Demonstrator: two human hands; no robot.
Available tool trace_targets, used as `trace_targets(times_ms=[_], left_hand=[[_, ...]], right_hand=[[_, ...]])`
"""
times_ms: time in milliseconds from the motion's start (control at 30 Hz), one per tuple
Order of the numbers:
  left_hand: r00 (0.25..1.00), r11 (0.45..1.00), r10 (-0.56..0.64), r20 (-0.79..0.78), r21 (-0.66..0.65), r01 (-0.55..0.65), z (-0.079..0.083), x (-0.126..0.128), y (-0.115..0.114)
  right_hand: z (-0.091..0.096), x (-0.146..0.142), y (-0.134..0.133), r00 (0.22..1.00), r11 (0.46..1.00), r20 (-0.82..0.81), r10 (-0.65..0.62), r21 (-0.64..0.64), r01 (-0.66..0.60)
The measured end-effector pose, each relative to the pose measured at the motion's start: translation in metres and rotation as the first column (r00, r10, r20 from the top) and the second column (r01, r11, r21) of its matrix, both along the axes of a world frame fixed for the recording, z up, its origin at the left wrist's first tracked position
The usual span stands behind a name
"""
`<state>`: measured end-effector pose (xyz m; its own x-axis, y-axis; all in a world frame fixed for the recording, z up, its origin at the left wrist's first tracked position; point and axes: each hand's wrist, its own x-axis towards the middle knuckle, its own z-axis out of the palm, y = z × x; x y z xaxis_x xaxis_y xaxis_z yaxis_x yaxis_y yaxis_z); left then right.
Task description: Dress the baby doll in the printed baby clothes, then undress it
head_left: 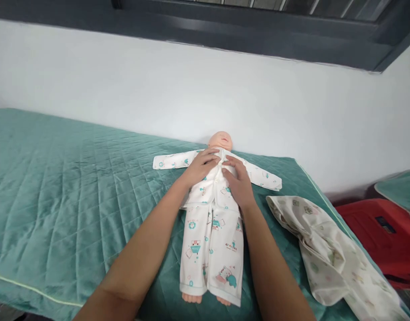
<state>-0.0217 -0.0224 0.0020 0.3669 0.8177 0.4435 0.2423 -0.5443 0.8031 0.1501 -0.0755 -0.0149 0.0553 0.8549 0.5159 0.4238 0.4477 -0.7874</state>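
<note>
A baby doll (221, 139) lies on its back on a green quilted bed (74, 187), head toward the wall, arms spread. It wears a white printed top (218, 178) and matching trousers (211, 249). My left hand (202, 166) rests on the doll's upper chest, fingers bent at the top's front opening near the neck. My right hand (238, 183) lies on the chest beside it, fingers meeting the left hand's at the button line. Both hands pinch or press the fabric; the fingertips' exact hold is hard to see.
A crumpled printed cloth (325, 249) lies on the bed right of the doll. A red object (378, 232) stands off the bed's right edge, with another green quilted piece (400, 189) behind it. A white wall (191, 98) runs behind the bed under a dark window frame.
</note>
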Motion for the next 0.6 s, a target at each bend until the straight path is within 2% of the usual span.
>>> trace_targets(times_ms=[100, 200, 600], left_hand=[[0.999, 0.998, -0.042, 0.011, -0.038, 0.042, 0.000, -0.003, -0.003], [0.996, 0.994, -0.083, 0.044, -0.061, 0.085, -0.002, -0.006, -0.001], [0.989, 0.983, -0.112, 0.096, -0.131, 0.125, -0.001, -0.009, 0.005]], right_hand=[[-0.007, -0.002, -0.024, 0.995, 1.000, 0.104, -0.008, 0.020, 0.006], [-0.012, -0.002, -0.034, 0.986, 1.000, 0.169, -0.001, 0.020, -0.002], [-0.007, -0.003, -0.023, 0.965, 0.999, 0.264, -0.008, 0.041, -0.003]])
